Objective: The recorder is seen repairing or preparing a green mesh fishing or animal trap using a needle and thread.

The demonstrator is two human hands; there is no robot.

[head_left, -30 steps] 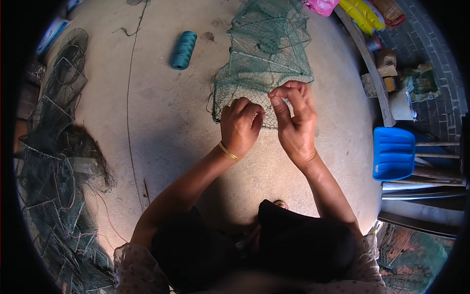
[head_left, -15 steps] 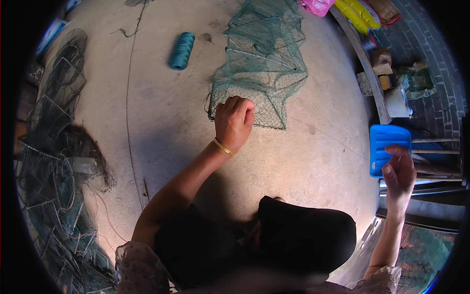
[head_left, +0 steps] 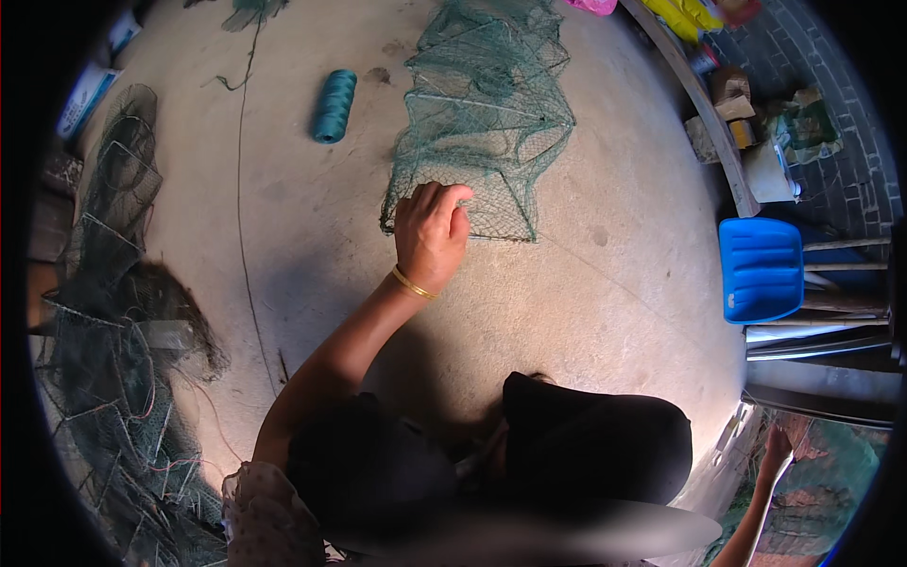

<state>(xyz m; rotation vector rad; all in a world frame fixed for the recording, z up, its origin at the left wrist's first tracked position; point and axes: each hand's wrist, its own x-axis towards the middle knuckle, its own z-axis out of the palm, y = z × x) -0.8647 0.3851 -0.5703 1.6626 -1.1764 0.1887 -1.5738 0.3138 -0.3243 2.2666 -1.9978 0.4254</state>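
Note:
A green mesh net trap [head_left: 472, 123] with thin frame rods lies stretched across the floor ahead of me. At its near edge, the fingers of my left hand [head_left: 430, 236] are curled closed on the mesh; the back of the hand hides the exact grip. From there a fine pale thread [head_left: 624, 283] slants to the right and toward me, growing too faint to follow to its end. Far out at the lower right, my right hand [head_left: 778, 449] is closed, small and blurred, and seems to hold this thread. Left of the net lies a teal spool of twine [head_left: 334, 106].
A heap of dark netting [head_left: 113, 378] with rods lines the left side. A thin cord [head_left: 241, 189] crosses the floor. At the right are a blue plastic scoop [head_left: 761, 269], a wooden beam [head_left: 704, 109], poles [head_left: 841, 244] and more green netting [head_left: 822, 491].
My right hand has swung down and outward, from over the blue scoop to the lower right. My left hand stays at the net's near edge. The whole view has shifted slightly.

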